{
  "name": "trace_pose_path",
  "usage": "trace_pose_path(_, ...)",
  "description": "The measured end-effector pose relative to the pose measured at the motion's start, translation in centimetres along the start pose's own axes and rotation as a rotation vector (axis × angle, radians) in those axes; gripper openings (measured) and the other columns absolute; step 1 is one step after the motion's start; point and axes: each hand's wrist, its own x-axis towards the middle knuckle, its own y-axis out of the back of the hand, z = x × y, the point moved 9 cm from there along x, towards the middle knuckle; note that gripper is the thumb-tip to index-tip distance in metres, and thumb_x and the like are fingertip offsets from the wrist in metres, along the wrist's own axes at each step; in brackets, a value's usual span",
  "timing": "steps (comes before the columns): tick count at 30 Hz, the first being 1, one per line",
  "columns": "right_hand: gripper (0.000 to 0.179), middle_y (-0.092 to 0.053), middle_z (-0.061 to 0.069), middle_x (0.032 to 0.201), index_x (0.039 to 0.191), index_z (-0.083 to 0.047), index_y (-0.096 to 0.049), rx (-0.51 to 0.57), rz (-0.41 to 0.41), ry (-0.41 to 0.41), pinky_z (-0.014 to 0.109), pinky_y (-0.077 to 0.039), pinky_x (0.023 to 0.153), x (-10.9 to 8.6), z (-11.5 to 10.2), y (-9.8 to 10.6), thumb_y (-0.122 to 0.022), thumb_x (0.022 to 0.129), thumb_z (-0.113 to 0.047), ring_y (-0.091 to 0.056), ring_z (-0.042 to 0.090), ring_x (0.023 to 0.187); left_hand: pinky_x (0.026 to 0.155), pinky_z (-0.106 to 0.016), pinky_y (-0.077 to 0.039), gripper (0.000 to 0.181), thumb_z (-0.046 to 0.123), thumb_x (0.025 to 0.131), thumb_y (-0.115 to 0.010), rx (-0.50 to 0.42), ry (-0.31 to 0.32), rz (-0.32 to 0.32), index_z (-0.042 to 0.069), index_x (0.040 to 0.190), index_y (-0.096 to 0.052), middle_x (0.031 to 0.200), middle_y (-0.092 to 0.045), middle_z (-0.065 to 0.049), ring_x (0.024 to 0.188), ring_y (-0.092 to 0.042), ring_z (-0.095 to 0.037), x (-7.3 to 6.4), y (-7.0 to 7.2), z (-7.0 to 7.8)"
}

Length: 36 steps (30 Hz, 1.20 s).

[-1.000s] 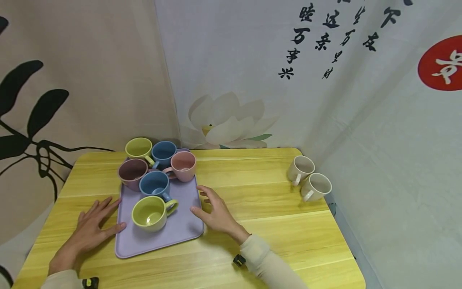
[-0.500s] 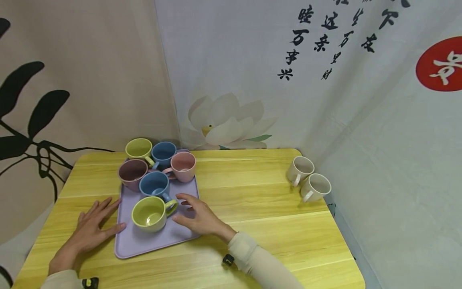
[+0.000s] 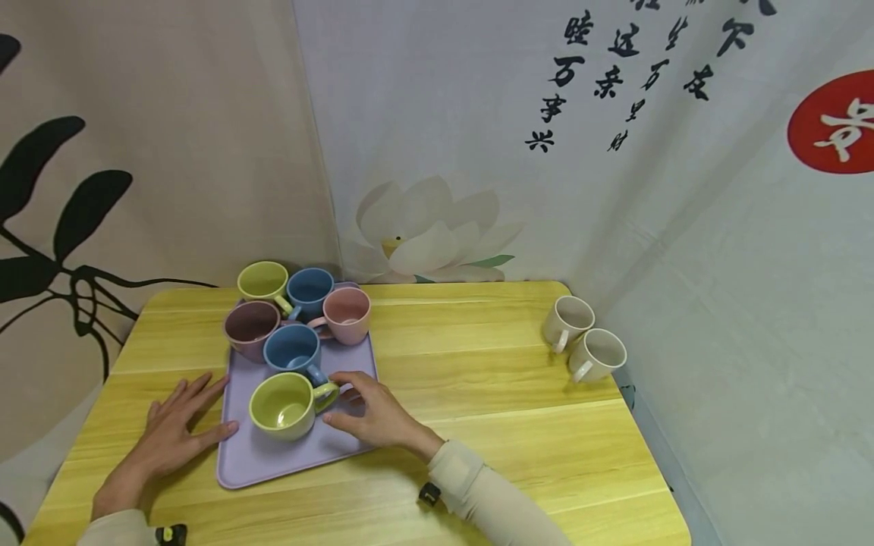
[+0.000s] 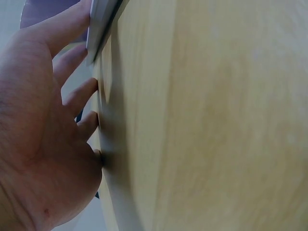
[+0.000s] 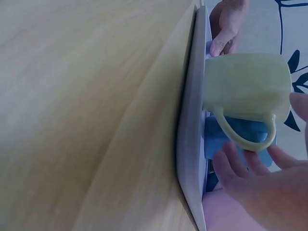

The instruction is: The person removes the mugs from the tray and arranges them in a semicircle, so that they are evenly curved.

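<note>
A yellow-green mug stands at the front of a lilac tray, its handle pointing right. My right hand is at this handle. In the right wrist view its fingertips overlap the handle's outer side, and the thumb stays apart from the mug. My left hand lies spread at the tray's left edge, thumb over the rim and fingers beside it. In the left wrist view, the fingers reach along the tray's side. Just behind the yellow-green mug stands a blue mug.
Farther back on the tray are a purple mug, a pink mug, another blue mug and another yellow-green mug. Two white mugs stand at the wooden table's right edge. A printed curtain hangs behind.
My right hand has moved left from the tray's right edge to the yellow-green mug's handle. The left hand stays where it was, and the mugs have hardly shifted.
</note>
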Motion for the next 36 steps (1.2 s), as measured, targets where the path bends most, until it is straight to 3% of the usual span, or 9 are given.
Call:
trace_pose_path(4,0.057,-0.069,0.016,0.149,0.157,-0.007,-0.058,0.051,-0.005,0.011,0.032,-0.065,0.110,0.0,0.0,-0.2,-0.081,0.106,-0.022,-0.080,0.036,0.122,0.122,-0.097,0.013,0.096,0.052,0.104,-0.077,-0.001,-0.004,0.003,0.012,0.179,-0.031,0.184,-0.013,-0.039,0.167,0.004,-0.074,0.0,0.0,0.0)
trace_pose_path(8,0.051,-0.072,0.016,0.142,0.152,-0.006,-0.063,0.109,-0.026,0.000,0.025,-0.066,0.101,-0.1,0.1,-0.6,-0.082,0.106,-0.019,-0.081,0.015,0.112,0.121,-0.097,0.012,0.096,0.051,0.104,-0.078,-0.003,-0.009,0.007,0.011,0.179,-0.032,0.184,-0.014,-0.039,0.166,0.003,-0.074,-0.1,0.0,0.0)
trace_pose_path(12,0.048,-0.076,0.015,0.138,0.149,-0.007,-0.066,0.127,-0.045,-0.013,0.017,-0.064,0.092,-0.2,0.2,-0.8,-0.082,0.106,-0.020,-0.072,-0.004,0.102,0.121,-0.097,0.013,0.097,0.051,0.104,-0.078,-0.003,-0.006,0.005,0.011,0.179,-0.031,0.184,-0.013,-0.039,0.166,0.004,-0.074,-0.1,0.0,0.0)
trace_pose_path(19,0.030,-0.081,0.014,0.121,0.134,-0.009,-0.070,0.158,-0.087,-0.027,0.015,-0.063,0.072,-0.3,0.2,-1.3,-0.079,0.109,-0.021,-0.072,-0.007,0.086,0.122,-0.096,0.013,0.097,0.051,0.104,-0.078,-0.004,-0.004,0.003,0.012,0.179,-0.031,0.184,-0.012,-0.039,0.166,0.004,-0.074,-0.1,-0.1,-0.1)
trace_pose_path(25,0.021,-0.079,0.011,0.121,0.125,-0.009,-0.071,0.147,-0.108,-0.021,0.012,-0.060,0.074,-0.3,0.1,-1.7,-0.076,0.111,-0.023,-0.070,-0.009,0.086,0.122,-0.096,0.014,0.097,0.051,0.104,-0.078,-0.008,-0.006,0.007,0.012,0.179,-0.031,0.184,-0.013,-0.039,0.166,0.004,-0.074,-0.3,-0.1,-0.1)
trace_pose_path(29,0.018,-0.077,0.015,0.118,0.122,-0.005,-0.070,0.200,-0.131,-0.043,0.011,-0.056,0.069,-0.3,0.1,-2.1,-0.073,0.112,-0.020,-0.073,-0.003,0.084,0.122,-0.096,0.015,0.096,0.051,0.104,-0.078,-0.014,-0.009,0.008,0.012,0.179,-0.031,0.184,-0.013,-0.039,0.167,0.004,-0.074,-0.3,-0.1,0.0)
trace_pose_path(34,0.015,-0.075,0.018,0.114,0.118,-0.003,-0.068,0.238,-0.157,-0.053,0.013,-0.058,0.067,-0.3,0.0,-2.6,-0.069,0.114,-0.018,-0.084,0.027,0.086,0.122,-0.096,0.014,0.096,0.050,0.104,-0.077,-0.015,-0.014,0.008,0.012,0.179,-0.031,0.184,-0.013,-0.038,0.166,0.003,-0.074,-0.2,0.0,0.1)
trace_pose_path(36,0.014,-0.075,0.018,0.112,0.116,-0.003,-0.068,0.239,-0.164,-0.054,0.013,-0.058,0.067,-0.2,0.0,-2.8,-0.068,0.115,-0.018,-0.084,0.031,0.087,0.122,-0.096,0.014,0.096,0.051,0.104,-0.077,-0.013,-0.012,0.007,0.013,0.179,-0.030,0.184,-0.013,-0.038,0.167,0.004,-0.074,-0.2,0.0,0.0)
